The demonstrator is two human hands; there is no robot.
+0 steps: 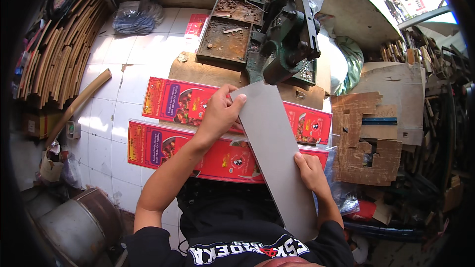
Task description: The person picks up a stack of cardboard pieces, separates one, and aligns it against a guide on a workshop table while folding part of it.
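Observation:
A long, plain grey board (274, 143) slants from the foot of a dark green press (284, 54) back toward my body. My left hand (222, 109) pinches its far left edge, thumb on top. Lower down, my right hand (310, 170) grips the right edge, thumb on the face and fingers mostly underneath. The board's far end lies close to the press; whether they touch, I cannot tell. Beneath it lie two long red printed panels, a farther one (311, 123) and a nearer one (148, 143), both running left to right.
Left of the press stand rusty compartment trays (225, 39) with small parts. Thin boards (59, 54) are stacked at the left wall, near a curved tan strip (81, 104). Worn brown cardboard (363, 163) lies at right; a metal drum (81, 227) sits lower left.

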